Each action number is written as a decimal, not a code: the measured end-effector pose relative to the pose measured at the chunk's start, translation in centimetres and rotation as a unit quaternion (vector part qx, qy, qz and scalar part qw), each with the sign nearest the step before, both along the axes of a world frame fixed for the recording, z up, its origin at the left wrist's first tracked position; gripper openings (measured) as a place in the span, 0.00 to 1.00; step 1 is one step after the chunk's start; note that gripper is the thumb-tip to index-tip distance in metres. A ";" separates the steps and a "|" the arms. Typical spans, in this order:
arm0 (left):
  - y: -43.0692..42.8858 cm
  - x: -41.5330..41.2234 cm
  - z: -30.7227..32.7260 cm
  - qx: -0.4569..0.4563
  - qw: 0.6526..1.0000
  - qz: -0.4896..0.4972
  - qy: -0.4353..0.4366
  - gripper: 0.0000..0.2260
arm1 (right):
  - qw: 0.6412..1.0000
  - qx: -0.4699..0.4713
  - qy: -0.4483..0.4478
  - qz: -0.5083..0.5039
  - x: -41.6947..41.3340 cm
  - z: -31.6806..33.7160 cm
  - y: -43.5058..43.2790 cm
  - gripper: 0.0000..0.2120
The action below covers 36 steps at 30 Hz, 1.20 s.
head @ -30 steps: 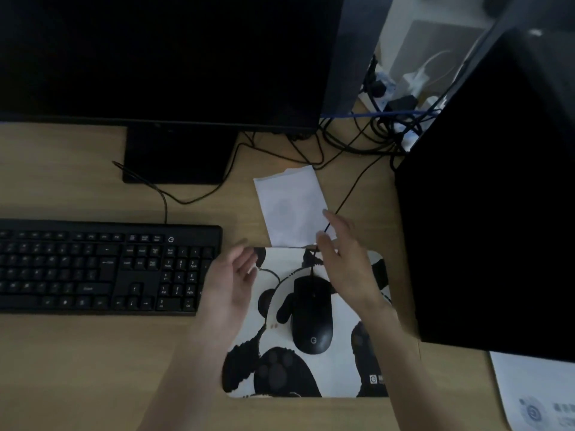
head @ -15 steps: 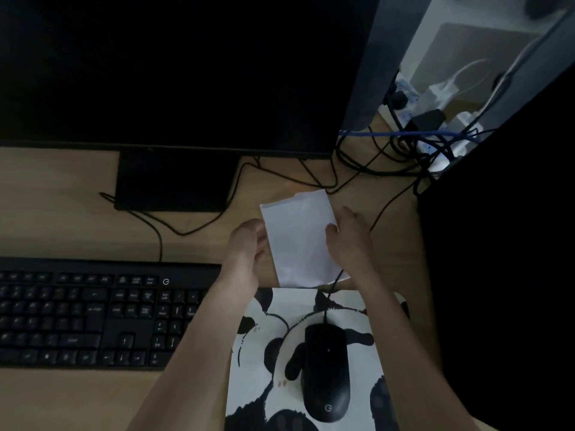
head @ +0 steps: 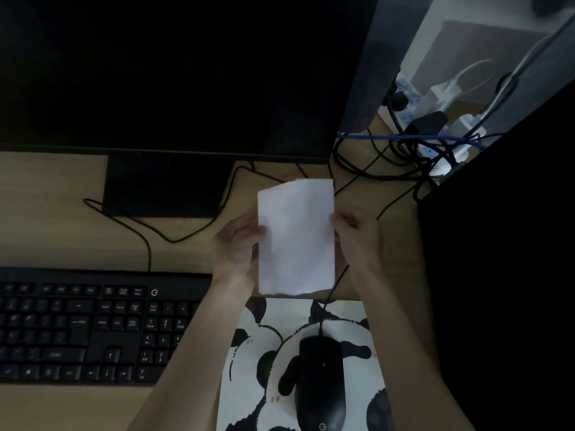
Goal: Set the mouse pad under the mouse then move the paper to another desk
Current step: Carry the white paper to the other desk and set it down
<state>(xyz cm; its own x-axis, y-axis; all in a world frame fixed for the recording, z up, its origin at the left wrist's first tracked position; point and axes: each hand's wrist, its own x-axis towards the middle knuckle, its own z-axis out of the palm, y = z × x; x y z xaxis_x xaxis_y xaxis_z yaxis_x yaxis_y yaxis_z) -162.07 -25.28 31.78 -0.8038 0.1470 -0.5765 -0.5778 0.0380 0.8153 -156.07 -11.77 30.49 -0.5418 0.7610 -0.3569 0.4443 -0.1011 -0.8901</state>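
A white folded paper [head: 295,237] is held up off the wooden desk [head: 56,219], just behind the mouse pad. My left hand [head: 236,244] grips its left edge and my right hand [head: 357,234] grips its right edge. The black wired mouse [head: 320,384] rests on the panda-print mouse pad [head: 264,337] at the bottom centre, its cable running up behind the paper. The pad's near end is cut off by the frame.
A black keyboard [head: 87,325] lies left of the pad. A large dark monitor [head: 174,73] on its stand [head: 165,185] fills the back. A black computer tower [head: 504,259] stands at the right. Tangled cables and a power strip [head: 435,141] sit at the back right.
Both hands left the mouse pad, reached forward to the paper and took it by its two sides. The paper now stands straighter and is lifted off the desk.
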 end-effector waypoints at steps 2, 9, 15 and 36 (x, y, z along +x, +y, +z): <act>-0.4 -0.1 0.6 0.013 1.000 -0.001 0.012 0.12 | 0.999 -0.023 0.022 -0.004 0.1 0.8 0.1 0.04; -2.9 1.3 3.8 0.025 0.998 -0.002 0.055 0.10 | 0.991 -0.105 0.077 0.043 1.9 4.5 -1.5 0.07; -7.4 5.3 7.2 0.006 0.998 0.043 0.041 0.09 | 0.988 -0.106 0.083 0.078 5.2 8.2 -5.3 0.08; -36.9 12.0 22.4 0.032 0.930 0.316 0.185 0.07 | 0.909 -0.110 0.195 0.352 3.2 23.4 -34.1 0.06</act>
